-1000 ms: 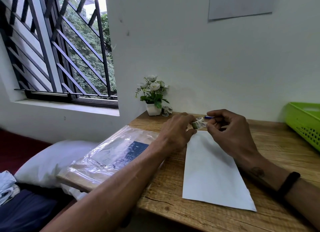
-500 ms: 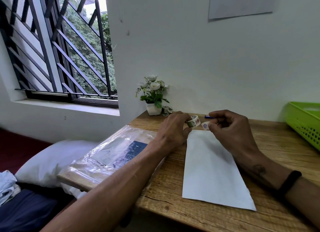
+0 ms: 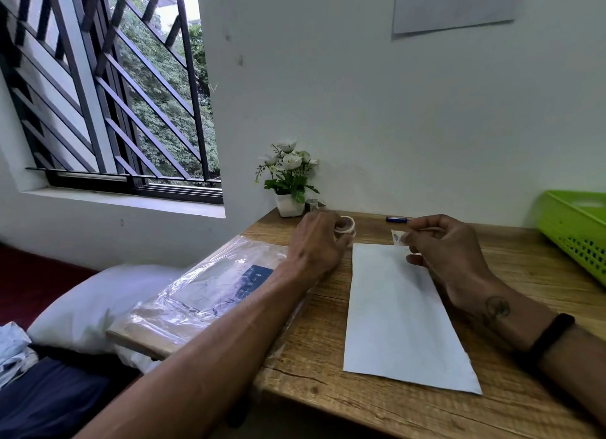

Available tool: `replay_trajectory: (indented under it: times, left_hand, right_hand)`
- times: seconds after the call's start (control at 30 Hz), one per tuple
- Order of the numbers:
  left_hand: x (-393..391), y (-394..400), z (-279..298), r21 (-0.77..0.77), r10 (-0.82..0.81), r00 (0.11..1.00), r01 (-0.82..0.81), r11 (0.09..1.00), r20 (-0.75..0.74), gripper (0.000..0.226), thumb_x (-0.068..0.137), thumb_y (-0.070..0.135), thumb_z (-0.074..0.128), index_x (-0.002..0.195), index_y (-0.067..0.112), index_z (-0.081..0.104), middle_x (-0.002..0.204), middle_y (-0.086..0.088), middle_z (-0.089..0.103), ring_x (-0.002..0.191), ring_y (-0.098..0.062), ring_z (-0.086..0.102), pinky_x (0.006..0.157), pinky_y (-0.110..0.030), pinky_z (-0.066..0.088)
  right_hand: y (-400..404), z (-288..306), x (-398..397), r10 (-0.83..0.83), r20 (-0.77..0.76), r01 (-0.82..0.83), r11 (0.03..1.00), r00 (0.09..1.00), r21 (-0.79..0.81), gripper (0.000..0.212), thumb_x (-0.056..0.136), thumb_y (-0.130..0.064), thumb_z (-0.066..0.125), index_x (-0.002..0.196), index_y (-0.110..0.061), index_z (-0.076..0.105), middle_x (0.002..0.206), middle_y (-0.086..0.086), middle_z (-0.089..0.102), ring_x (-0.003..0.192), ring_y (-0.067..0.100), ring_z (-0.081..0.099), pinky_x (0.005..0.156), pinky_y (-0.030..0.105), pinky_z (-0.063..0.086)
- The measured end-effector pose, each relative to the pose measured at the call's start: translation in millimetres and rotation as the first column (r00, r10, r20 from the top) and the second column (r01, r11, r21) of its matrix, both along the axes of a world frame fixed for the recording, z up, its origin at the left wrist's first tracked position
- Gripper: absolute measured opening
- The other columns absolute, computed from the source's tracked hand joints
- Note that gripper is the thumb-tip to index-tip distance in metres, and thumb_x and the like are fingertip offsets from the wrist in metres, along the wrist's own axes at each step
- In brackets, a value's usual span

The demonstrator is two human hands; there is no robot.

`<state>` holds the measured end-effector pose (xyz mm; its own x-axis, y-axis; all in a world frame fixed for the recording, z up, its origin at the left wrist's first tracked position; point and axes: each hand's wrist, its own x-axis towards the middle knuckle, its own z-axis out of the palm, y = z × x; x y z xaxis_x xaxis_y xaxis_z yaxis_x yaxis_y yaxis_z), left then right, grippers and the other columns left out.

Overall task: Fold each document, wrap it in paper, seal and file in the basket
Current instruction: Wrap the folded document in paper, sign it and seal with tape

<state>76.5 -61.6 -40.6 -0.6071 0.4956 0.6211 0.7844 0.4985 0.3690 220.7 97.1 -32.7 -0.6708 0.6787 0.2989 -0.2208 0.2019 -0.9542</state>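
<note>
A long white paper packet (image 3: 400, 317) lies flat on the wooden desk (image 3: 511, 274), its far end between my hands. My left hand (image 3: 316, 242) grips a small roll of tape (image 3: 345, 225) just beyond the packet's far left corner. My right hand (image 3: 449, 245) pinches a short torn piece of patterned tape (image 3: 397, 237) above the packet's far edge. The green plastic basket (image 3: 577, 229) stands at the desk's right edge.
A clear plastic sleeve holding documents (image 3: 213, 284) lies on a board at the desk's left side. A small white pot of flowers (image 3: 288, 179), another tape roll (image 3: 313, 205) and a blue pen (image 3: 396, 219) sit along the wall. A white pillow (image 3: 95, 301) lies left of the desk.
My hands have pulled apart: the tape piece has come off the roll and stays with my right hand, while my left hand carried the roll to the left.
</note>
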Motion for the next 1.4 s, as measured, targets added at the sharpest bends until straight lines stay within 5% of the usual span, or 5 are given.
replay_trajectory:
  times: [0.3,0.47,0.93,1.2,1.4]
  left_hand:
    - [6,-2,4,0.01,-0.036,0.998,0.035,0.999,0.049,0.056,0.084,0.025,0.08,0.129,0.024,0.046,0.118,-0.007,0.069,0.108,-0.026,0.061,0.087,-0.048,0.057]
    - [7,-1,4,0.033,-0.077,0.995,0.075,0.997,0.065,0.063,0.084,0.019,0.079,0.132,0.026,0.04,0.121,-0.011,0.068,0.11,-0.028,0.063,0.091,-0.05,0.057]
    - [11,1,4,0.184,-0.1,0.981,0.069,0.981,0.164,0.057,0.085,0.028,0.083,0.133,0.023,0.054,0.123,-0.005,0.071,0.105,-0.017,0.066,0.09,-0.036,0.06]
    - [22,18,19,0.129,-0.131,0.985,0.116,0.985,0.116,0.061,0.085,0.03,0.083,0.137,0.02,0.054,0.117,-0.006,0.073,0.096,-0.014,0.067,0.072,-0.013,0.047]
    - [20,40,27,0.096,-0.122,0.981,0.109,0.989,0.148,0.058,0.084,0.033,0.084,0.134,0.017,0.06,0.112,-0.006,0.075,0.093,-0.014,0.07,0.076,-0.023,0.055]
  right_hand:
    - [3,-3,-3,0.019,0.087,-0.022,0.999,0.996,0.045,0.021,0.092,0.007,0.057,0.087,-0.01,0.068,0.094,0.014,0.066,0.073,0.02,0.058,0.061,0.032,0.055]
    - [-2,-5,-2,0.027,0.123,-0.042,0.992,0.992,0.123,0.015,0.091,-0.002,0.069,0.083,-0.013,0.076,0.089,0.008,0.07,0.073,0.018,0.059,0.056,0.029,0.05]
    - [-1,-11,-2,-0.08,0.218,0.029,0.973,0.973,0.228,0.013,0.082,-0.004,0.083,0.084,-0.014,0.074,0.083,0.005,0.074,0.071,0.017,0.07,0.06,0.029,0.056]
    - [5,-11,-7,-0.088,0.264,0.031,0.977,0.961,0.211,0.017,0.08,-0.006,0.079,0.079,-0.021,0.071,0.084,0.005,0.074,0.084,0.025,0.073,0.077,0.037,0.062]
    - [11,-8,-6,-0.088,0.283,0.017,0.969,0.955,0.245,0.027,0.082,0.0,0.077,0.072,-0.023,0.068,0.09,0.006,0.075,0.085,0.024,0.073,0.075,0.033,0.062]
